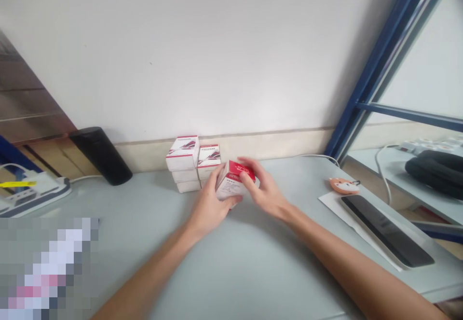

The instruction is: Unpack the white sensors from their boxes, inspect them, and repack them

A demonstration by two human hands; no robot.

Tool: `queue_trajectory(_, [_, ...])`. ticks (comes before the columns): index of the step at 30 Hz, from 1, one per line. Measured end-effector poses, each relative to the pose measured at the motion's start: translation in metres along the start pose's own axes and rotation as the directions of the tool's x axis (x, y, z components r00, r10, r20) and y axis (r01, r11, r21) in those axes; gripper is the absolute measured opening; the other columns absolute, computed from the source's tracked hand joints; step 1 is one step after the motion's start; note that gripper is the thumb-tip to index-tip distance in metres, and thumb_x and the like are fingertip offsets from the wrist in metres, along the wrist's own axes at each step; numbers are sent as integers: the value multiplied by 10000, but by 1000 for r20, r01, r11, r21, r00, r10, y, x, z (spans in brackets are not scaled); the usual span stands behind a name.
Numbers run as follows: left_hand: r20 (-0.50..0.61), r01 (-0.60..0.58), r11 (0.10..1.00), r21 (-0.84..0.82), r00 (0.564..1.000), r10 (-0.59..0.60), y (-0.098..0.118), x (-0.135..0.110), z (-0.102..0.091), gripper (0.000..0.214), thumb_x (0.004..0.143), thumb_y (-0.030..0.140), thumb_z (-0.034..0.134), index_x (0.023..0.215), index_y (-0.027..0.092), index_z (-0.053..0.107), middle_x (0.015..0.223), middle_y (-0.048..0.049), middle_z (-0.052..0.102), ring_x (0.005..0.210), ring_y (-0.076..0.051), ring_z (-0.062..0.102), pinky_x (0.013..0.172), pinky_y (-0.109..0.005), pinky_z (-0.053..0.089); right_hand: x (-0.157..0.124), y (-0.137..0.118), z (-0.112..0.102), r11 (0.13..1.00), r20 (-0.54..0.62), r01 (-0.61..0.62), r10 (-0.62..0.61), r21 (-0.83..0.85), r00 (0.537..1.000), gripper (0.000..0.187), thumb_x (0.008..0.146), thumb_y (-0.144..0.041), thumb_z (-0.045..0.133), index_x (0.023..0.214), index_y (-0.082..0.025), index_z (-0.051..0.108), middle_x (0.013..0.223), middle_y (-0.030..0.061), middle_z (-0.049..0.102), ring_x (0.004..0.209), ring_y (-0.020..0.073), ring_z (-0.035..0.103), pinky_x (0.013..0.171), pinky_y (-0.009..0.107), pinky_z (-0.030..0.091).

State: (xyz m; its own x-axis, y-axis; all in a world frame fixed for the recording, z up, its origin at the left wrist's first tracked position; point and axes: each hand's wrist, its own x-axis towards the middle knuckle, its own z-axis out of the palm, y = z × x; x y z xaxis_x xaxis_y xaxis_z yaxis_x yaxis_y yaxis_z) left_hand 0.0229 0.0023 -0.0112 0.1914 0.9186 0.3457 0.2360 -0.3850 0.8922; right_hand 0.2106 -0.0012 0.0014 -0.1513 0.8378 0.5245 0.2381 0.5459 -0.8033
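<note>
Grip: two-handed. Left hand (211, 199) cups the near-left side of a red-and-white box (229, 188), thumb along its lower front; right hand (264, 185) closes on it from three o'clock, fingers over the red face. Both hold it snugly between them. Box sits tilted, mid-table; cannot tell whether its lower edge touches the tabletop (202, 271). Taking it as the centre of the dial from here on.

Risks, as I judge them: a tilted carton under uneven finger pressure could twist loose, or dent if squeezed hard. Bigger worry at ten o'clock: the stacked boxes (183, 153), two columns side by side, the left one taller. Left knuckles are very near the lower column; a careless swing could knock a top box askew. Cannot see if skin and cardboard meet.

Farther out: black cylinder (103, 158) leaning between nine and ten; power strip (29, 197) beyond, at nine. Wall (231, 59) at twelve bounds any reach forward. White cable (318, 155) between two and three, along the wall's foot. Orange trinket (343, 186) at three; dark slab-like device (387, 230) on white paper (331, 201) toward four, near the right forearm's side. Blue frame (356, 100) at two limits that flank.
</note>
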Motion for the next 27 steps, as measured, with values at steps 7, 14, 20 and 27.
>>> queue_trajectory(7, [62, -255, 946, 201, 967, 248, -11, -4, 0, 812, 855, 214, 772, 1534, 301, 336, 1483, -135, 521, 1361, -311, 565, 1085, -490, 540, 11, -3, -17, 989, -34, -129, 132, 69, 991, 480, 1038, -579, 447, 1057, -202, 744, 965, 43, 748, 894, 215, 659, 836, 333, 515])
queue_trajectory(14, [346, -701, 474, 532, 692, 634, 16, -11, -13, 548, 870, 161, 750, 1346, 351, 556, 1507, -121, 341, 1366, -330, 482, 1067, -523, 526, 14, -17, -20, 928, -13, -343, 348, 149, 937, 386, 980, -558, 515, 1025, -225, 704, 818, -13, 643, 709, 153, 552, 657, 267, 450])
queue_trajectory(20, [414, -683, 399, 611, 706, 574, 41, -16, -18, 436, 889, 239, 737, 1294, 356, 629, 1423, -117, 449, 1294, -334, 506, 1022, -517, 522, 14, -11, -15, 920, 41, -390, 388, 50, 921, 313, 927, -462, 613, 1123, -222, 653, 855, -9, 629, 697, 142, 563, 601, 257, 439])
queue_trajectory(27, [416, -728, 301, 616, 626, 660, 42, -9, -16, 391, 895, 229, 715, 1269, 290, 618, 1145, -105, 638, 1089, -287, 622, 946, -463, 504, 7, -22, -16, 979, -214, 76, -116, -187, 970, 238, 1031, -426, 498, 1063, -242, 645, 948, 54, 679, 889, 210, 644, 833, 369, 518])
